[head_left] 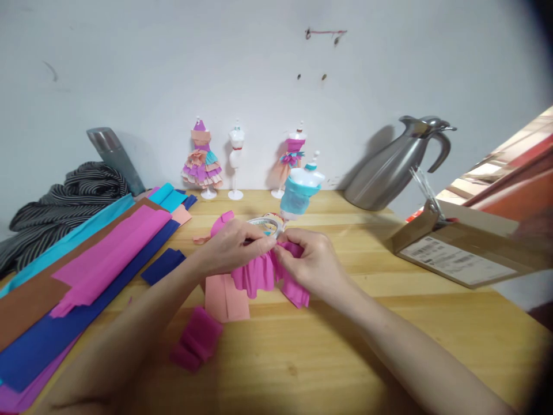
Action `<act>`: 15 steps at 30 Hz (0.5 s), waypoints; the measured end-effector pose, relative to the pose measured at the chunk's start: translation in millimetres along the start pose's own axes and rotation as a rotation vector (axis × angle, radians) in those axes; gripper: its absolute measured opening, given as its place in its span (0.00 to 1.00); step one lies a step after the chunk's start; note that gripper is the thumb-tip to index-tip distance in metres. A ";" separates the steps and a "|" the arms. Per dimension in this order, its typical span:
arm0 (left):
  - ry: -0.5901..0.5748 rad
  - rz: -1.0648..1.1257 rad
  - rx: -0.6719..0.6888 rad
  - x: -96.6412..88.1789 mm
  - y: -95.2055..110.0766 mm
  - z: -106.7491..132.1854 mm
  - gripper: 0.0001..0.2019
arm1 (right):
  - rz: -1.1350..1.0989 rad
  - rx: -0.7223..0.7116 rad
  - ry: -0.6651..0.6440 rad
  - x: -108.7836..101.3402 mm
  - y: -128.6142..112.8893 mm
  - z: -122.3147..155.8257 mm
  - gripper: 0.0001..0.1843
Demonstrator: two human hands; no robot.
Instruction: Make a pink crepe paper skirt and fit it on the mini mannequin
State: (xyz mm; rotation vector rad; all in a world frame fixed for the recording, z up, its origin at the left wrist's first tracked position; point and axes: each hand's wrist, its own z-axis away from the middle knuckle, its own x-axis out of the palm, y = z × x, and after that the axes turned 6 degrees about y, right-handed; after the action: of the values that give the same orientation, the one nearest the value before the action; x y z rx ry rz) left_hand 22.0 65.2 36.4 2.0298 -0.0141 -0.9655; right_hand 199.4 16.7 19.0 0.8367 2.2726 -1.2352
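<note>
Both hands meet at the middle of the wooden table. My left hand and my right hand are closed, pinching the gathered top edge of a pleated magenta crepe paper strip that hangs between them. Just behind the fingers lies a roll of clear tape. A small mannequin wrapped in light blue paper stands right behind the tape. Under the strip lies a peach paper piece, and a folded magenta piece rests nearer me.
Long crepe paper sheets in pink, blue, brown and cyan lie at the left. Three small dressed mannequins stand by the wall. A steel jug, a cardboard box, a striped cloth and a grey flask surround the area.
</note>
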 end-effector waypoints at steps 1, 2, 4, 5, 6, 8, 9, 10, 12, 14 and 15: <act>0.019 -0.004 -0.026 2.5 -0.1 -0.1 0.19 | -0.002 -0.003 -0.004 0.3 0.1 0.1 0.12; 0.040 -0.011 -0.045 4.9 -0.1 -0.2 0.19 | -0.006 -0.008 -0.006 0.7 0.2 0.3 0.12; 0.082 -0.023 -0.064 9.1 -0.5 -0.3 0.17 | -0.013 -0.025 -0.007 1.5 0.1 0.4 0.12; 0.102 -0.030 -0.065 10.7 -0.9 -0.4 0.16 | -0.018 -0.034 -0.006 1.9 0.0 0.3 0.11; 0.122 -0.038 -0.062 12.1 -1.4 -0.4 0.15 | -0.022 -0.041 -0.005 2.1 -0.3 0.3 0.11; 0.162 -0.055 -0.051 13.8 -2.7 -0.7 0.14 | -0.025 -0.048 -0.005 2.4 -0.7 0.2 0.10; 0.177 -0.061 -0.046 14.4 -3.3 -0.9 0.14 | -0.025 -0.049 -0.004 2.4 -0.9 0.3 0.10; 0.185 -0.063 -0.042 14.7 -3.9 -1.1 0.14 | -0.023 -0.050 -0.003 2.4 -0.9 0.3 0.10; 0.192 -0.065 -0.031 15.0 -4.8 -1.5 0.13 | -0.021 -0.053 0.007 2.5 -0.6 0.7 0.11; 0.198 -0.068 -0.019 15.1 -5.4 -1.8 0.13 | -0.021 -0.055 0.015 2.7 0.0 1.1 0.11; 0.201 -0.068 -0.014 15.1 -5.5 -1.8 0.13 | -0.020 -0.056 0.018 2.9 0.4 1.3 0.11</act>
State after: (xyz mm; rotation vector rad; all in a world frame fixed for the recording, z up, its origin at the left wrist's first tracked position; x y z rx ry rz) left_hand 32.0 64.7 23.7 2.1170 0.1697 -0.7964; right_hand 197.6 16.6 16.3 0.8100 2.3237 -1.1715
